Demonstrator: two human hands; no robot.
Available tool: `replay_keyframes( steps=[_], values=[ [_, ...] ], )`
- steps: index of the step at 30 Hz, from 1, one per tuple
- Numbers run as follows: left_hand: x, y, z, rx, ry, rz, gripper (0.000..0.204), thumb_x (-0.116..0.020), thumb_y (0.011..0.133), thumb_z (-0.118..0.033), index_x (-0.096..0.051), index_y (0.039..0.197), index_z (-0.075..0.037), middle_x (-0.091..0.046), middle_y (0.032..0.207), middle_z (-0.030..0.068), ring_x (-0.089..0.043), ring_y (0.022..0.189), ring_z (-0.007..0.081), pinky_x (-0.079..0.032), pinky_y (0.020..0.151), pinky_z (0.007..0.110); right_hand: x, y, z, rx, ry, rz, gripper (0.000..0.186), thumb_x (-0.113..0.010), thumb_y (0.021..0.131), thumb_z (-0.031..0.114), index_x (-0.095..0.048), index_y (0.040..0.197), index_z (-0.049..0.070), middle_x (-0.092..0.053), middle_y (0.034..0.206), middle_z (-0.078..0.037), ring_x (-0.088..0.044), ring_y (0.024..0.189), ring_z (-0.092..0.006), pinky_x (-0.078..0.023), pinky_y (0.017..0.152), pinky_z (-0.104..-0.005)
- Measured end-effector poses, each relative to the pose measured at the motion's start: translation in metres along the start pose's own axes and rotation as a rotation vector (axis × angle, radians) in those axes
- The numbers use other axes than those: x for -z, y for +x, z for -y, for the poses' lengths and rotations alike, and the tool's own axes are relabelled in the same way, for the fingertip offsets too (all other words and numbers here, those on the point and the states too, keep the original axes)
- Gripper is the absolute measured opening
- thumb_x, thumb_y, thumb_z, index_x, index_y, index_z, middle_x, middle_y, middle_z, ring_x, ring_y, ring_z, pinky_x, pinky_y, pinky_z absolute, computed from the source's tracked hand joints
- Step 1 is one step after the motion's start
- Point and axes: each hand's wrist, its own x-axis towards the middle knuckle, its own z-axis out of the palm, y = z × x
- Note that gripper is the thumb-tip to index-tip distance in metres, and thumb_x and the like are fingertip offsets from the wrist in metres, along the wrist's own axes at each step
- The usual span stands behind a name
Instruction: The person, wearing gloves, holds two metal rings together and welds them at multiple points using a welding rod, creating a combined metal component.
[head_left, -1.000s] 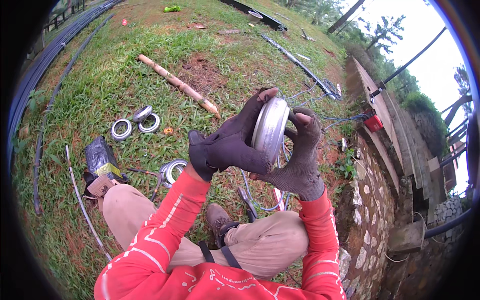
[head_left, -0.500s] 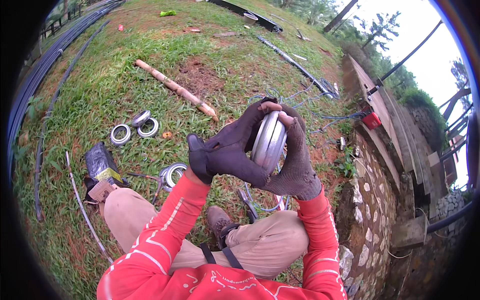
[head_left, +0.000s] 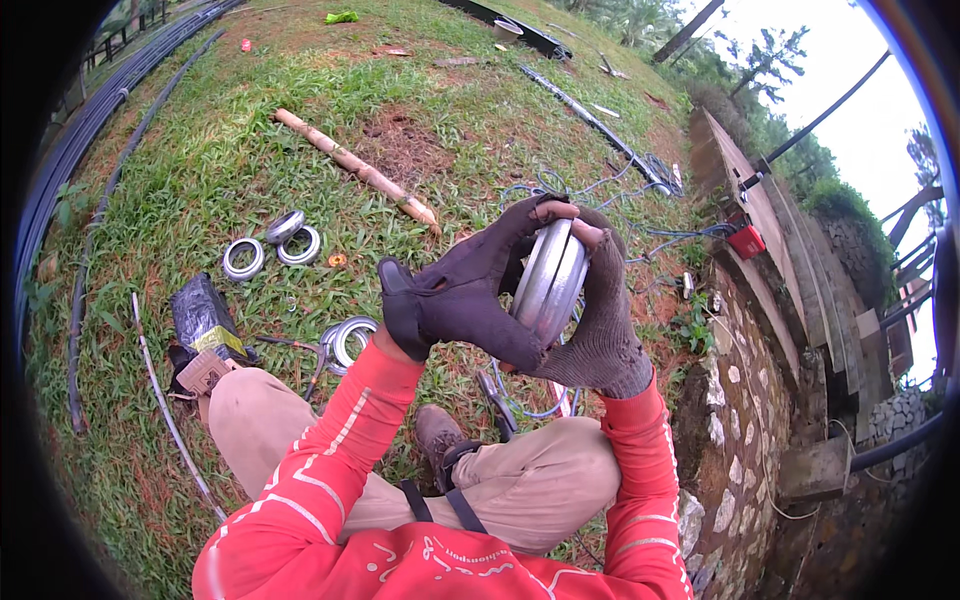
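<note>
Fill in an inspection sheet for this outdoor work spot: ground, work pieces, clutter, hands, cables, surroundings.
Surface: grass with bare brown patches.
Job's things: silvery round metal piece, held; loose metal rings on the grass, left.
Clutter: wooden pole, plier-like tool, black package.
Hands: left hand and right hand, both gloved, closed around the metal piece.
Cables: blue cord trailing beyond the hands.
Surroundings: stone wall and red box, right; trees beyond.

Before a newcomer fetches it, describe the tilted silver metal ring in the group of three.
Find the thick tan wooden pole on the grass. Left of its near end, two silver metal rings lie flat. Of the three, the tilted ring alone leans, overlapping the right one.
</note>
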Motion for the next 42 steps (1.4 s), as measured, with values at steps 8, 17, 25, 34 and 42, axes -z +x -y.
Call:
replay_keyframes(
  steps=[8, 17, 25, 34, 42],
  values=[
    [0.010, 0.002, 0.006, -0.126, 0.172, 0.116, 0.129, -0.104, 0.057, -0.019, -0.036, 0.167, -0.018, -0.052, 0.159, 0.0053, -0.055, 0.144, 0.0262, -0.053, 0.117, 0.048, 0.001, -0.004, -0.002, 0.033, -0.065, -0.005, 0.130, -0.106, 0.054, 0.030, -0.039, 0.164, 0.011, -0.042, 0.161, -0.028, -0.044, 0.151, -0.0487, -0.036, 0.125, -0.0569],
    [0.007, -0.001, 0.009, -0.148, 0.133, 0.104, 0.131, -0.105, 0.057, -0.019, -0.036, 0.168, -0.015, -0.050, 0.160, 0.0065, -0.053, 0.146, 0.0254, -0.053, 0.117, 0.048, 0.002, 0.005, 0.009, 0.079, -0.104, 0.014, 0.125, -0.104, 0.058, 0.029, -0.037, 0.163, 0.012, -0.052, 0.155, -0.024, -0.048, 0.147, -0.0442, -0.038, 0.122, -0.0548],
    [0.012, -0.001, 0.018, -0.103, 0.279, 0.085, 0.133, -0.100, 0.058, -0.017, -0.032, 0.172, -0.013, -0.052, 0.159, 0.0078, -0.053, 0.144, 0.0226, -0.050, 0.118, 0.044, -0.004, -0.003, 0.000, 0.003, -0.018, 0.009, 0.128, -0.106, 0.059, 0.035, -0.036, 0.162, 0.008, -0.053, 0.152, -0.021, -0.050, 0.143, -0.0414, -0.037, 0.122, -0.0545],
    [0.009, 0.009, 0.041, 0.112, -0.247, -0.033, 0.110, -0.089, 0.072, -0.028, -0.038, 0.167, -0.009, -0.058, 0.153, 0.0129, -0.059, 0.142, 0.0288, -0.047, 0.122, 0.045, 0.001, -0.015, -0.021, -0.429, 0.386, 0.003, 0.151, -0.106, 0.061, 0.054, -0.018, 0.176, 0.010, -0.036, 0.170, -0.022, -0.036, 0.159, -0.0410, -0.045, 0.121, -0.0556],
    [0.026, 0.020, 0.069, 0.121, -0.746, -0.185, 0.073, -0.078, 0.097, -0.052, -0.052, 0.150, -0.008, -0.063, 0.142, 0.0218, -0.067, 0.129, 0.0445, -0.056, 0.108, 0.069, 0.014, -0.025, -0.041, -0.506, 0.390, -0.189, 0.097, -0.095, 0.086, 0.038, -0.045, 0.166, 0.014, -0.044, 0.169, -0.018, -0.051, 0.151, -0.0346, -0.058, 0.105, -0.0479]
  ],
)
